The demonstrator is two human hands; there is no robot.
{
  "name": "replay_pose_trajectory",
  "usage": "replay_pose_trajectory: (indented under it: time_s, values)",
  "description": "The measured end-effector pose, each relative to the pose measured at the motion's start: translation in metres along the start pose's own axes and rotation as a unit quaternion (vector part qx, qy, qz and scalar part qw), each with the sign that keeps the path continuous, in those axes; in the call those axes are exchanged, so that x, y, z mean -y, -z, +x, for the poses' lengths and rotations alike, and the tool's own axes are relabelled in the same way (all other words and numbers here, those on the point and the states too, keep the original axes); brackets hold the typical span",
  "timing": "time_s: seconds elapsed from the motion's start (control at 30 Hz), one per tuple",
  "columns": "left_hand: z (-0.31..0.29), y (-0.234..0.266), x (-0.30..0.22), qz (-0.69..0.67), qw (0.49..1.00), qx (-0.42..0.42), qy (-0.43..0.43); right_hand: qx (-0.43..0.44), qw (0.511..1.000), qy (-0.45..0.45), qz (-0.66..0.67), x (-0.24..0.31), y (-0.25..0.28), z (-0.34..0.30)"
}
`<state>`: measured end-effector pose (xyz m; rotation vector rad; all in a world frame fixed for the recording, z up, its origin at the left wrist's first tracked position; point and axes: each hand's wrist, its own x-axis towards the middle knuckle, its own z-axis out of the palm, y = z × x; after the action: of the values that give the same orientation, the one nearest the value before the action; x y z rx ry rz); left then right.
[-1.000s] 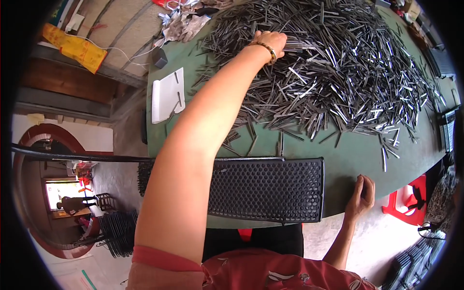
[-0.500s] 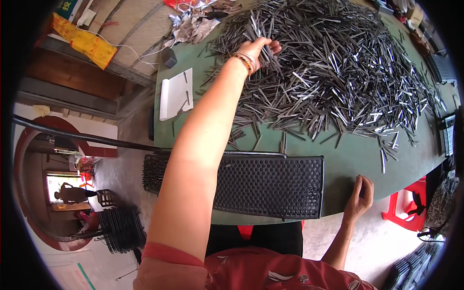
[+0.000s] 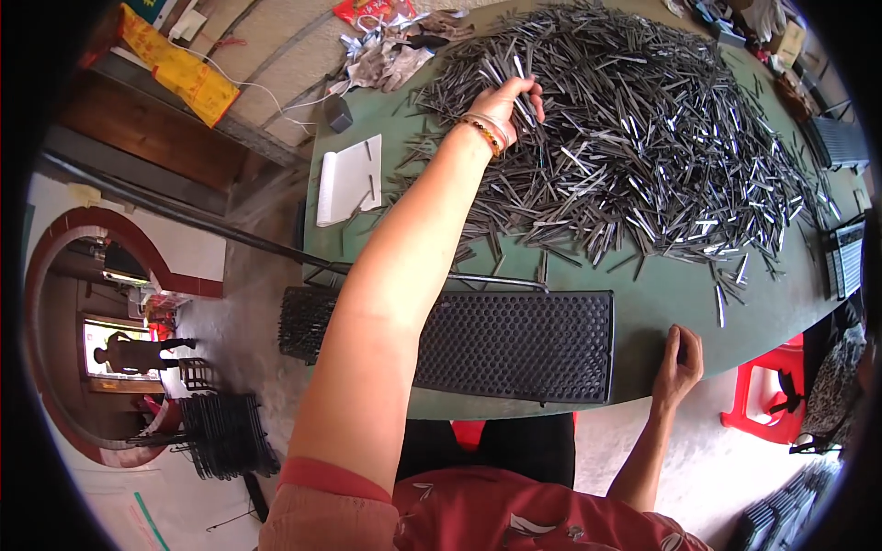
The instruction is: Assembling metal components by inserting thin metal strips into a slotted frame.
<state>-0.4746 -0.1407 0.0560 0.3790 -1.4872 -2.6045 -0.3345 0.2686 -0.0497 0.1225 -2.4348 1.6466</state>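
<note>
My left hand [image 3: 503, 103] reaches to the near left part of a large heap of thin dark strips [image 3: 634, 138]. It is closed round a bunch of these strips [image 3: 520, 66], which stick out past the thumb and fingers. My left forearm crosses over a black perforated tray [image 3: 524, 349] at the table's near edge and hides part of it. At its left end, the tray holds densely packed dark pieces [image 3: 305, 321]. My right hand [image 3: 680, 369] rests at the table edge, right of the tray, fingers loosely curled with nothing visible in them.
A white notepad [image 3: 351, 182] with a few strips lies at the left of the green table [image 3: 671, 285]. Beyond it are a dark block [image 3: 337, 114] and grey gloves [image 3: 390, 66]. A red stool [image 3: 764, 395] stands at the right. A dark rod [image 3: 211, 230] runs from the left.
My left hand stays at the heap, its fingers now closed more tightly round the strips. The whole view has shifted slightly. My right hand keeps its place by the tray.
</note>
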Motion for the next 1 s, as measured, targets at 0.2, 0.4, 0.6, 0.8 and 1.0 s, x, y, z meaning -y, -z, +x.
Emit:
replay_pose_trajectory:
  time_s: [0.2, 0.4, 0.6, 0.8, 1.0]
  values:
    - [-0.042, -0.027, -0.003, -0.034, 0.996, 0.05, 0.063, 0.076, 0.975, 0.023, 0.208, 0.086, -0.034, 0.082]
    - [-0.079, -0.064, 0.019, -0.013, 0.984, 0.132, 0.122, 0.272, 0.899, -0.048, 0.34, 0.157, -0.129, 0.191]
    - [-0.096, -0.068, 0.019, 0.043, 0.975, 0.17, 0.14, 0.493, 0.736, -0.168, 0.433, 0.18, -0.182, 0.194]
    - [-0.1, -0.076, 0.023, 0.031, 0.979, 0.054, 0.195, 0.407, 0.794, -0.187, 0.411, 0.168, -0.193, 0.184]
    - [-0.093, -0.067, 0.037, 0.131, 0.975, 0.046, 0.175, 0.362, 0.847, -0.118, 0.37, 0.17, -0.186, 0.18]
